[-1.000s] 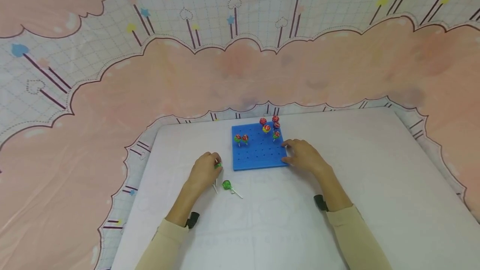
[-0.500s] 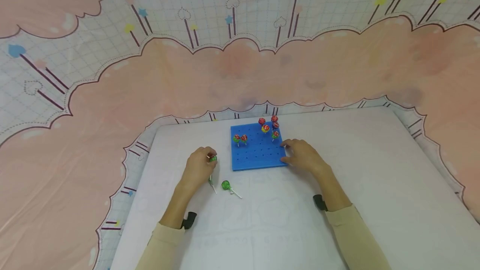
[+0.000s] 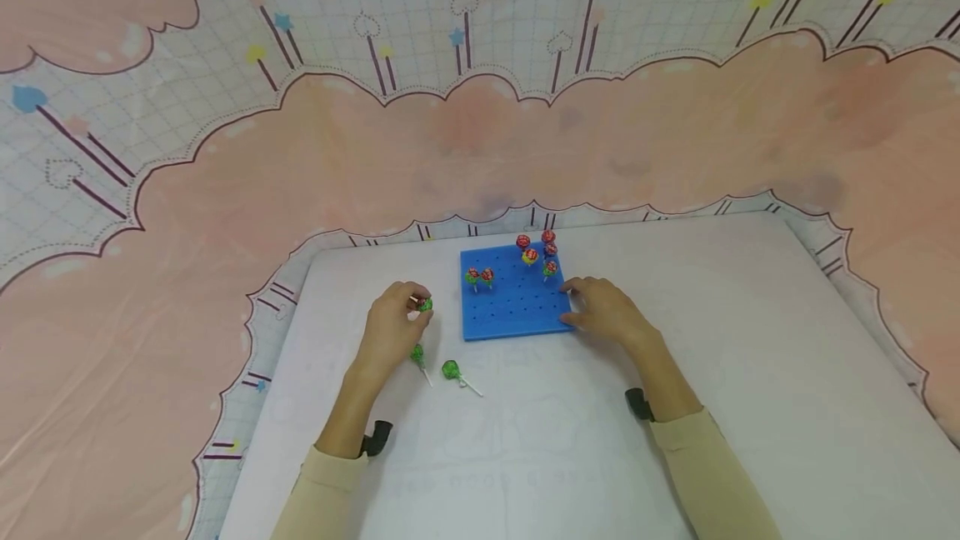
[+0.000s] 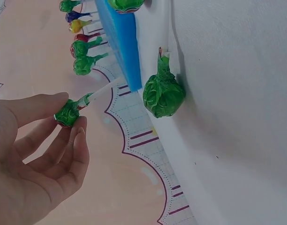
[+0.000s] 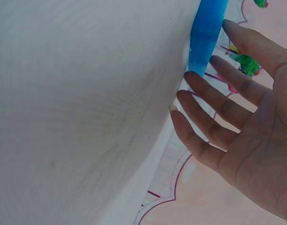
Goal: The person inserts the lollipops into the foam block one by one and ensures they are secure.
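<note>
My left hand (image 3: 392,319) pinches a green-wrapped lollipop (image 4: 67,114) by its candy head between thumb and fingers; in the left wrist view its white stick points away from the palm. The hand is just left of a blue board (image 3: 510,319) with rows of small holes. My right hand (image 3: 611,311) rests with spread, relaxed fingers at the board's right edge, fingertips right at its side (image 5: 208,37). Several lollipops stand upright in the board: a pair of red-and-green ones (image 3: 480,276) at the left, and a red, yellow and green group (image 3: 530,257) at the back right.
Two green lollipops lie on the white table in front of the board: one (image 3: 417,353) near my left wrist, the other (image 3: 451,370) slightly right of it. A patterned cloth (image 3: 480,157) with peach clouds hangs behind the table (image 3: 570,440).
My left hand has lifted away from the lollipops on the table, moving up and slightly left with the green one, uncovering another beneath it. The right hand stays at the board.
</note>
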